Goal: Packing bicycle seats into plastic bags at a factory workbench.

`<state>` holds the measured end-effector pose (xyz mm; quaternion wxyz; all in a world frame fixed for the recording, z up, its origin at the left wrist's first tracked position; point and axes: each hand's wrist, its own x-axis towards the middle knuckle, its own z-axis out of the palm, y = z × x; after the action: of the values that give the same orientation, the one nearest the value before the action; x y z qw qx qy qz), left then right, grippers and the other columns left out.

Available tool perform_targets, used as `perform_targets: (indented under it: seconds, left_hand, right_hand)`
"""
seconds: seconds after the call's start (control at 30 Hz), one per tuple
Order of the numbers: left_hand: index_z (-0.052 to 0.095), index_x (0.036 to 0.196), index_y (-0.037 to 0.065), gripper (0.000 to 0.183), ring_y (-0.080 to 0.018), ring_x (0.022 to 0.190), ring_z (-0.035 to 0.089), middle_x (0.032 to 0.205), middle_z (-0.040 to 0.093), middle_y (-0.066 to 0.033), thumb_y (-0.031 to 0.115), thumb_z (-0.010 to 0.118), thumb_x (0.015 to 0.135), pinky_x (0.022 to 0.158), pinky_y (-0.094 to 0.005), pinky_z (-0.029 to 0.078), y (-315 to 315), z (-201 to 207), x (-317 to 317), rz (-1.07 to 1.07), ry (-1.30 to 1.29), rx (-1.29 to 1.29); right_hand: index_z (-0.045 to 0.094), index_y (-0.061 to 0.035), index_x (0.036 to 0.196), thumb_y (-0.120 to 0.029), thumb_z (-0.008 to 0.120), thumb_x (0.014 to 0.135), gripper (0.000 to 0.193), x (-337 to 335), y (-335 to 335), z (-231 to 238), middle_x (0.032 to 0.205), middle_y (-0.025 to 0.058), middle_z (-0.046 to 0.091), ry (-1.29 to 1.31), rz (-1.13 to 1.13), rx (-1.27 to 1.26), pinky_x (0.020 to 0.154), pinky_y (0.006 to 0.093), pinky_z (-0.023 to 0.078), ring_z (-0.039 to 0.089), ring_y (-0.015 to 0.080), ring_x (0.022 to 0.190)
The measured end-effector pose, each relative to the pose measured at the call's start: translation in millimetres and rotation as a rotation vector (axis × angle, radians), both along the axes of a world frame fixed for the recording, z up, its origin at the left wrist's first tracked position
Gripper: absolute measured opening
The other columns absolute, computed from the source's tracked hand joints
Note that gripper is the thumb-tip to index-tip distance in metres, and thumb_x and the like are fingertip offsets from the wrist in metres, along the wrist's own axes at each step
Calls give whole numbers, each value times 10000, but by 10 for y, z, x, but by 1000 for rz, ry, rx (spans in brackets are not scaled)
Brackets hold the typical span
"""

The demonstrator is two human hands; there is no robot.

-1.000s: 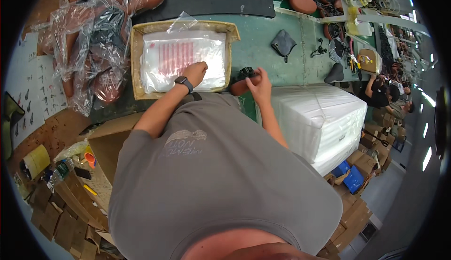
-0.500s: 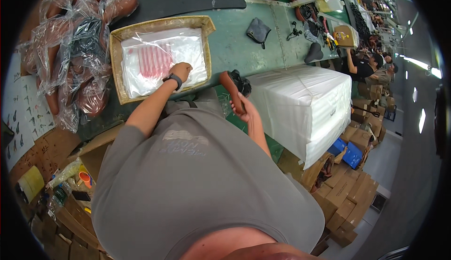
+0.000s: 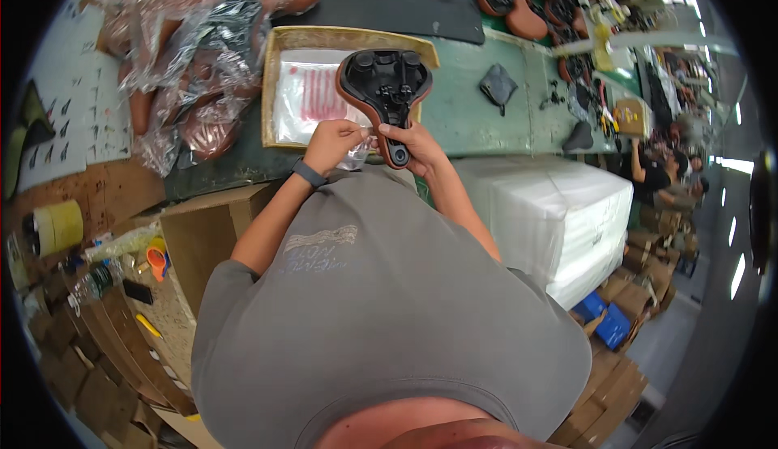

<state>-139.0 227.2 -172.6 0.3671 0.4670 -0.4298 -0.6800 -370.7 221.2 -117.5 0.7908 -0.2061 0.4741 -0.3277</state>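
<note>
The saddle (image 3: 387, 96), held to the right of the cardboard box (image 3: 269, 96) half a second ago, now hangs over the box's right side, upper centre of the frame. The left hand (image 3: 331, 146) has left the stack of clear bags (image 3: 296, 129) and pinches a piece of clear film (image 3: 354, 158); the right hand (image 3: 418, 147) grips the saddle near its nose. Film and saddle now meet between the hands, seemingly ready to be worked together. The saddle's underside faces up, its broad rear toward the frame's top, its nose toward the bottom; the long axis runs nearly vertical, leaning slightly right at the lower end.
</note>
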Motion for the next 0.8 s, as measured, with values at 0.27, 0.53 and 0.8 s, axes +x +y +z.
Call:
perform_targets:
  seconds: [0.27,0.53,0.8]
  left_hand:
    - [779,1021,-69,180,-127,825,717,875,794,-64,92,702,1040,770,-314,561,174,296,554,198,-87,-167]
    - [802,1147,-36,226,-103,885,741,992,818,-44,152,688,1094,812,-271,606,89,252,489,74,37,43]
    - [788,1203,11,195,-135,952,755,1068,813,-83,163,729,1096,854,-284,606,-50,267,519,221,542,237]
  right_hand:
    - [560,33,1459,-111,769,1011,515,452,-197,452,1293,210,728,-205,176,58,851,375,691,778,258,981]
    - [629,13,1302,-117,807,977,393,601,-553,413,1048,149,759,21,281,14,748,341,683,797,229,895]
    - [668,46,1291,-117,795,987,368,417,-679,616,1069,165,768,-14,163,-102,762,331,662,782,222,903]
